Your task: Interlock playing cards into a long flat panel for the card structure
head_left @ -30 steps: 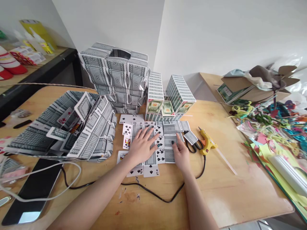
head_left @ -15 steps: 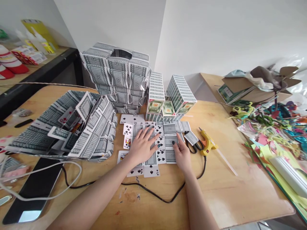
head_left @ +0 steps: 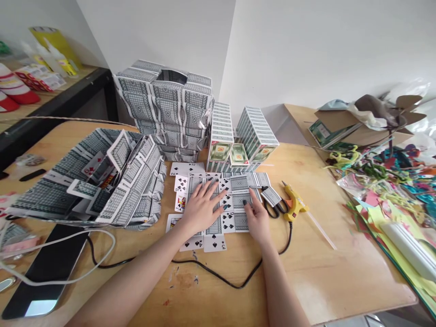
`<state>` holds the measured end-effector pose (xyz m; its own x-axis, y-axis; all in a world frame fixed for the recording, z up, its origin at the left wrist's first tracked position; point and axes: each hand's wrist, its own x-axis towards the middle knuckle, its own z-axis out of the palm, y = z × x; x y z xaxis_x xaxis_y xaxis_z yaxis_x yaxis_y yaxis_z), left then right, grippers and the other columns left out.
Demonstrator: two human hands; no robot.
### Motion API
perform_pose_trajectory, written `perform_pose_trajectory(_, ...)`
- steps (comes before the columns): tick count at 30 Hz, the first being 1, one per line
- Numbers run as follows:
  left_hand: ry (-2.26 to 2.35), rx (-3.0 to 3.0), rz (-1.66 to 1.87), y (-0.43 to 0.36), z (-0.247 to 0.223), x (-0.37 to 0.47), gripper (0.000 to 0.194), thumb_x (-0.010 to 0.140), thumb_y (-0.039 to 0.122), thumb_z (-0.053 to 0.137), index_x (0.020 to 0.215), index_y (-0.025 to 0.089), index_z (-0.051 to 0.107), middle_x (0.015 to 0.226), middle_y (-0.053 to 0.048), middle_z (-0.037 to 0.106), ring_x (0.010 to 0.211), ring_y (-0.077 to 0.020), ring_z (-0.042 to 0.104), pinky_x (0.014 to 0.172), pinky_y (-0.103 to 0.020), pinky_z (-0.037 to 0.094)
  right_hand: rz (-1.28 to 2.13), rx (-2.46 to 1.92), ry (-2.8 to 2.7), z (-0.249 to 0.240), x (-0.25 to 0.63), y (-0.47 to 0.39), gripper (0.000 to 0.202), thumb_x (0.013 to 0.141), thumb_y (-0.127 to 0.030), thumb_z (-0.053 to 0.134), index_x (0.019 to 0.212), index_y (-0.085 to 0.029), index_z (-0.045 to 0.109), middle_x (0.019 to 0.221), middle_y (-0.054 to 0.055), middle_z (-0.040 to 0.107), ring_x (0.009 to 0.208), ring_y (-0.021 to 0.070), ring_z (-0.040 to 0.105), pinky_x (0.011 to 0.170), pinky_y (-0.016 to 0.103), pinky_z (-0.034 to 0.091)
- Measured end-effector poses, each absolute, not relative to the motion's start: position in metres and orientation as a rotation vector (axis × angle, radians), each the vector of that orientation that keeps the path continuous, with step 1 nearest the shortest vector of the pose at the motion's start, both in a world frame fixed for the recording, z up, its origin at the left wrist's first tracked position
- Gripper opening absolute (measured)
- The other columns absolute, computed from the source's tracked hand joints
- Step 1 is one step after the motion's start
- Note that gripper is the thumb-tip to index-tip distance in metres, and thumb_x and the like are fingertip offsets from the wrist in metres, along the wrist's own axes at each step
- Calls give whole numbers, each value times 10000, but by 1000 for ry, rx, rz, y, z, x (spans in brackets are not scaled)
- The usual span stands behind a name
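Note:
My left hand (head_left: 201, 206) lies flat with spread fingers on a patch of playing cards, pressing on face-down cards (head_left: 195, 184) with grey patterned backs. Face-up spades stick out around them, among them a three of spades (head_left: 215, 244) at the near edge. My right hand (head_left: 259, 221) rests at the right side of the patch. Its thumb and index finger are apart and touch a column of face-down cards (head_left: 241, 200); its other fingers are partly hidden. Just right of it are black-handled scissors (head_left: 282, 207), partly under a small card piece (head_left: 271, 196), and a yellow hot glue gun (head_left: 295, 205).
Behind stand a bag-shaped card structure (head_left: 166, 109) and stacked card boxes (head_left: 221, 131). An open card-covered container (head_left: 136, 181) with loose cards is at left, near a phone (head_left: 47, 268). A black cable (head_left: 235, 285) crosses the front. Craft scraps (head_left: 384, 168) lie right.
The right-hand column of face-down cards has shifted slightly left, closer to the face-up spades, along with my right thumb and index finger. My left hand stays in place.

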<state>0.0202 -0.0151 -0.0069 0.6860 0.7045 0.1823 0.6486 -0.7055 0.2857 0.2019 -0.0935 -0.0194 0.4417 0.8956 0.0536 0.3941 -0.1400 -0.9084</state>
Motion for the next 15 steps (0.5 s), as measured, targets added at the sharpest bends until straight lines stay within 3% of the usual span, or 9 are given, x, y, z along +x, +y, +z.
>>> perform_pose_trajectory(10,1093,2631,431,-12,-6,19,423,895,356,347,1316,318,372,1426,11,311,1320,-239,217,1073,-457,202,627,-1760,-1150,-14,198,-92,558,819,-385,428,1327,-157,398,1293,113,489,1156,246,465,940,402,378)
perform_pose_trajectory(13,1105,2575,383,-7,1,22,422,871,317,390,1292,294,404,1401,-15,350,1294,-261,255,1036,-465,264,631,-1762,-1137,-13,198,-93,533,809,-379,440,1294,-159,433,1049,110,609,908,226,563,763,361,453)
perform_pose_trajectory(15,1096,2530,332,1,7,27,441,844,332,433,1282,283,416,1388,-26,368,1268,-289,285,996,-463,316,681,-1754,-1114,-13,198,-94,518,802,-373,455,1274,-162,433,803,54,601,663,173,534,595,298,440)
